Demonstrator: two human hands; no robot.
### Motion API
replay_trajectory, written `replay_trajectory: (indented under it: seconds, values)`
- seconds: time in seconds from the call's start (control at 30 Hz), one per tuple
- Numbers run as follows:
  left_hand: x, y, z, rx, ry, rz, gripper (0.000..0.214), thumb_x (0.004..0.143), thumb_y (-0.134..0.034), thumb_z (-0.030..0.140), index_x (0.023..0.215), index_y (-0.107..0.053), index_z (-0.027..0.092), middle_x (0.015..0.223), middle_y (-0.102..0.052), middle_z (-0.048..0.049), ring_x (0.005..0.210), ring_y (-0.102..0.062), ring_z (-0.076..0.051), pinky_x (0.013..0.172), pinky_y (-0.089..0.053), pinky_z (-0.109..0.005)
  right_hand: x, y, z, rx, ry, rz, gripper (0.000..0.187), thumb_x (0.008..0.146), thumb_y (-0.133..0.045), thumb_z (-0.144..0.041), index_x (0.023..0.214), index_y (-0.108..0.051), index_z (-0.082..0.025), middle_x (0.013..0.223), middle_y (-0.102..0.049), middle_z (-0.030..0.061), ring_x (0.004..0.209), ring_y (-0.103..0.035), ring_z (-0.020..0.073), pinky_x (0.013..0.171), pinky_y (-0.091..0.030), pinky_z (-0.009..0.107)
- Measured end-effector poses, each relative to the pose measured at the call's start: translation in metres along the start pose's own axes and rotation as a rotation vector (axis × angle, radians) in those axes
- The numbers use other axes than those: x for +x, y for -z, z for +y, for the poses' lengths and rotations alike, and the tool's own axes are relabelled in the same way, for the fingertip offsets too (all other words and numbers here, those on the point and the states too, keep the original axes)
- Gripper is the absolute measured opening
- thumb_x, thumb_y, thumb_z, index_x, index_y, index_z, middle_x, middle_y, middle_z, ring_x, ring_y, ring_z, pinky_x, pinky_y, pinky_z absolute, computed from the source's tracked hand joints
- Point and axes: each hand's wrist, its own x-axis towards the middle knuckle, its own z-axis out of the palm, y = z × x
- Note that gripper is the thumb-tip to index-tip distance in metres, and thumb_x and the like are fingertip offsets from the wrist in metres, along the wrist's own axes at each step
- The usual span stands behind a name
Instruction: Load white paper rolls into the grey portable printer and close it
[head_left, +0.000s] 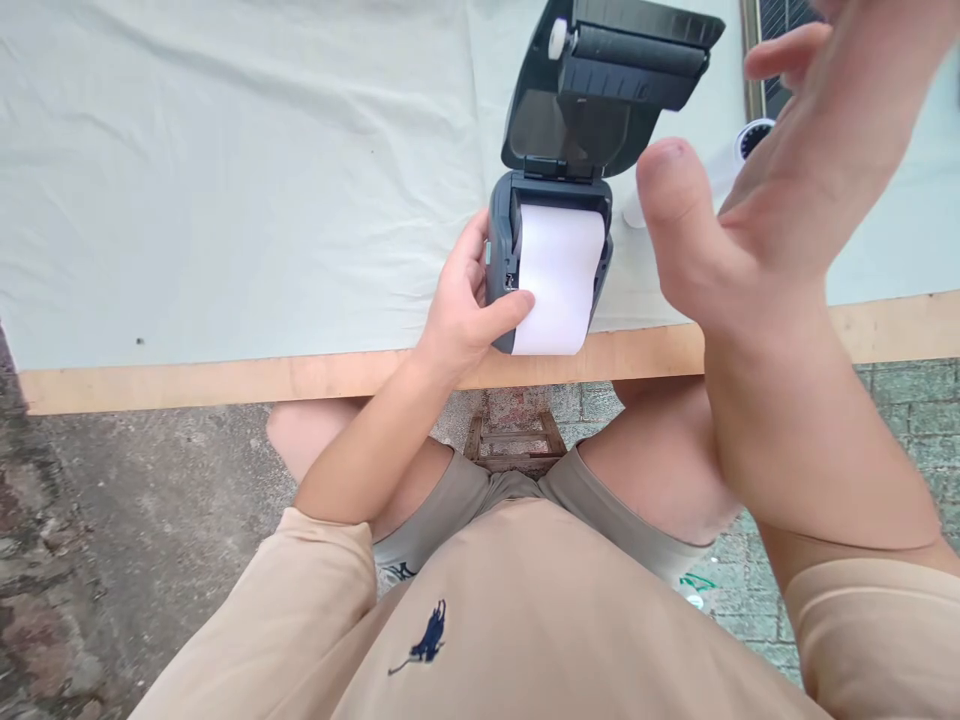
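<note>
A dark portable label printer (498, 230) is tilted near the table's front edge, its lid (577, 130) swung up. White paper (562, 270) runs out of its compartment and hangs over the front. My left hand (480, 300) grips the printer's left side, with the thumb pressed on the paper's edge. Raised close to the camera at the right, my right hand (780, 190) has its fingers apart and holds nothing; its upper part leaves the frame. Behind it lies a white cylinder (724, 165) with a dark ridged end, partly hidden.
A whitish cloth (225, 180) covers the table, with a bare wooden edge (187, 385) in front. At the upper right is a dark framed panel (780, 20), partly cut off. Below, a wooden stool (514, 440) shows between my legs.
</note>
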Motion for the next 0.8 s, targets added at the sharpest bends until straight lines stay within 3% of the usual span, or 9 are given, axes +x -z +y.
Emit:
replay_trajectory:
  seconds: [0.07, 0.13, 0.2, 0.3, 0.43, 0.57, 0.63, 0.73, 0.8]
  values:
    - [-0.001, -0.001, 0.001, 0.015, 0.011, 0.017, 0.076, 0.067, -0.094, 0.066, 0.125, -0.064, 0.027, 0.118, -0.073, -0.0066, 0.128, -0.073, -0.038, 0.096, -0.065, -0.043, -0.002, -0.001, -0.003, -0.036, 0.046, 0.085, 0.045, 0.099, -0.049, -0.055, 0.140, -0.053, -0.039, 0.148, -0.050, 0.0009, 0.141, -0.057, 0.0320, 0.112, -0.050, 0.051]
    - [-0.001, -0.002, 0.002, 0.032, 0.018, 0.035, 0.074, 0.069, -0.091, 0.068, 0.126, -0.065, 0.028, 0.109, -0.073, -0.0048, 0.128, -0.073, -0.037, 0.092, -0.066, -0.042, -0.005, -0.003, -0.007, -0.068, 0.122, 0.141, 0.035, 0.101, -0.048, -0.046, 0.130, -0.059, -0.031, 0.136, -0.058, 0.0044, 0.120, -0.070, 0.0266, 0.104, -0.056, 0.046]
    - [-0.001, -0.002, 0.002, 0.026, 0.008, 0.030, 0.074, 0.069, -0.091, 0.068, 0.126, -0.065, 0.028, 0.110, -0.073, -0.0049, 0.132, -0.071, -0.037, 0.093, -0.066, -0.041, -0.006, -0.005, -0.008, -0.062, 0.153, 0.082, 0.028, 0.100, -0.049, -0.036, 0.124, -0.060, -0.028, 0.130, -0.063, 0.0063, 0.122, -0.070, 0.0260, 0.101, -0.057, 0.043]
    - [0.000, 0.000, 0.002, -0.022, -0.024, -0.013, 0.079, 0.064, -0.095, 0.067, 0.126, -0.066, 0.028, 0.126, -0.072, -0.0072, 0.138, -0.068, -0.037, 0.101, -0.065, -0.041, -0.006, -0.009, -0.003, -0.074, 0.152, -0.100, 0.032, 0.094, -0.056, -0.030, 0.126, -0.058, -0.025, 0.133, -0.066, 0.0089, 0.129, -0.066, 0.0264, 0.105, -0.055, 0.042]
    - [0.004, 0.002, 0.001, -0.022, -0.014, -0.003, 0.075, 0.066, -0.094, 0.068, 0.122, -0.066, 0.027, 0.132, -0.071, -0.0089, 0.137, -0.068, -0.037, 0.100, -0.065, -0.040, -0.005, -0.012, 0.006, -0.117, 0.063, -0.302, 0.047, 0.091, -0.066, -0.039, 0.134, -0.053, -0.027, 0.138, -0.066, 0.0099, 0.122, -0.066, 0.0283, 0.097, -0.054, 0.042]
    - [0.003, -0.002, 0.003, 0.003, 0.006, 0.050, 0.070, 0.069, -0.092, 0.068, 0.119, -0.066, 0.026, 0.126, -0.072, -0.0086, 0.130, -0.071, -0.035, 0.099, -0.065, -0.041, -0.006, -0.016, 0.004, -0.103, 0.008, -0.310, 0.056, 0.089, -0.071, -0.039, 0.139, -0.048, -0.028, 0.131, -0.067, 0.0091, 0.114, -0.066, 0.0270, 0.082, -0.053, 0.037]
    - [0.002, -0.006, 0.006, -0.062, 0.004, 0.043, 0.060, 0.078, -0.086, 0.065, 0.118, -0.066, 0.026, 0.117, -0.073, -0.0071, 0.127, -0.073, -0.033, 0.100, -0.065, -0.041, -0.005, -0.019, 0.002, -0.112, -0.004, -0.279, 0.057, 0.088, -0.072, -0.038, 0.138, -0.046, -0.028, 0.126, -0.067, 0.0085, 0.112, -0.066, 0.0264, 0.076, -0.051, 0.035]
    - [0.002, -0.013, 0.010, -0.207, 0.024, 0.058, 0.039, 0.099, -0.064, 0.061, 0.112, -0.068, 0.024, 0.108, -0.075, -0.0068, 0.139, -0.067, -0.029, 0.116, -0.058, -0.043, -0.003, -0.021, 0.007, -0.108, -0.019, -0.279, 0.056, 0.090, -0.069, -0.042, 0.137, -0.042, -0.029, 0.118, -0.068, 0.0070, 0.104, -0.065, 0.0255, 0.077, -0.050, 0.036]
    - [0.003, -0.015, 0.011, -0.199, 0.011, 0.100, 0.040, 0.101, -0.059, 0.063, 0.110, -0.068, 0.025, 0.110, -0.076, -0.0070, 0.146, -0.061, -0.028, 0.121, -0.055, -0.043, -0.003, -0.018, 0.013, -0.047, 0.011, -0.324, 0.054, 0.092, -0.064, -0.041, 0.139, -0.039, -0.029, 0.125, -0.066, 0.0087, 0.106, -0.064, 0.0249, 0.082, -0.052, 0.037]
